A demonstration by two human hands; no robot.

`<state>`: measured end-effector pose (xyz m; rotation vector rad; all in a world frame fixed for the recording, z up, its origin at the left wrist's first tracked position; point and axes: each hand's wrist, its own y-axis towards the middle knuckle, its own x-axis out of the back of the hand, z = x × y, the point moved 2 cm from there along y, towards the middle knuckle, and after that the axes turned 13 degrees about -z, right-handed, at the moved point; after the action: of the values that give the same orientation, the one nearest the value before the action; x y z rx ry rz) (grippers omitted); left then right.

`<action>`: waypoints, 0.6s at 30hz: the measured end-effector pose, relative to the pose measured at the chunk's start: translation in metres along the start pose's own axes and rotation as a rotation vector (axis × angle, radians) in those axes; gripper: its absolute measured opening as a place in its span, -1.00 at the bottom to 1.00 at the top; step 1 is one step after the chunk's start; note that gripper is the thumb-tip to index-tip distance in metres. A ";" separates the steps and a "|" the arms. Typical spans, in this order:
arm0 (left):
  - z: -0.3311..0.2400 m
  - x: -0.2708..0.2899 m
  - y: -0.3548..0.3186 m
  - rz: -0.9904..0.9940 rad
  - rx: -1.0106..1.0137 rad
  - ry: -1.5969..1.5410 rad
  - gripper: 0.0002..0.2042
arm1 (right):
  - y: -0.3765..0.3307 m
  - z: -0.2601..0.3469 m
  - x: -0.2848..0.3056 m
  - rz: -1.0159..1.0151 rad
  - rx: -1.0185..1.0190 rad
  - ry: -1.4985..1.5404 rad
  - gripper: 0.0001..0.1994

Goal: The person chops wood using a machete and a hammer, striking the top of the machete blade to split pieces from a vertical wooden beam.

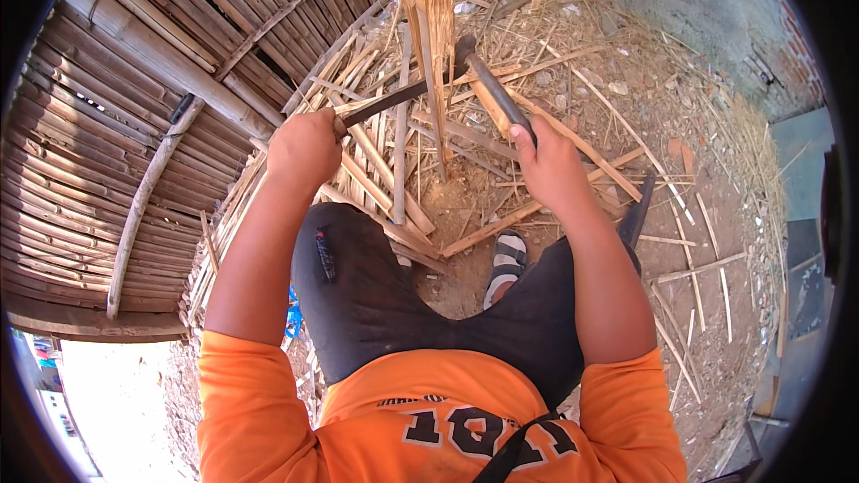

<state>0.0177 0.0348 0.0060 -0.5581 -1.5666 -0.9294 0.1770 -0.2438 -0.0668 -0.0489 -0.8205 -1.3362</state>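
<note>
My left hand is closed round the handle of a long dark-bladed machete. The blade runs rightward across an upright piece of wood, which is split lengthwise with a thinner strip leaning apart on its left. In my right hand is a hammer, gripped by its dark handle. Its head is just right of the split wood, near the blade's far end; whether the two touch I cannot tell.
Split wooden strips lie piled to the left and scattered over the dirt floor. A bamboo slat wall stands at the left, a brick wall at the far right. My sandalled foot is close below the wood.
</note>
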 end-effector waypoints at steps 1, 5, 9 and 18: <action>0.001 0.002 0.001 0.001 0.001 0.016 -0.82 | 0.003 -0.002 -0.006 0.110 -0.010 -0.107 -0.59; 0.004 -0.004 0.004 -0.012 -0.019 0.062 -0.81 | 0.007 0.016 0.011 -0.035 -0.062 0.018 -0.58; 0.009 -0.009 0.001 -0.046 -0.028 0.028 -0.83 | 0.006 0.042 0.028 -0.271 0.038 0.250 -0.62; 0.004 -0.010 0.002 -0.040 0.029 0.014 -0.85 | 0.008 0.004 0.002 -0.159 0.054 0.078 -0.59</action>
<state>0.0193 0.0410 -0.0033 -0.5006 -1.5813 -0.9373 0.1818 -0.2413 -0.0600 0.1129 -0.8071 -1.4551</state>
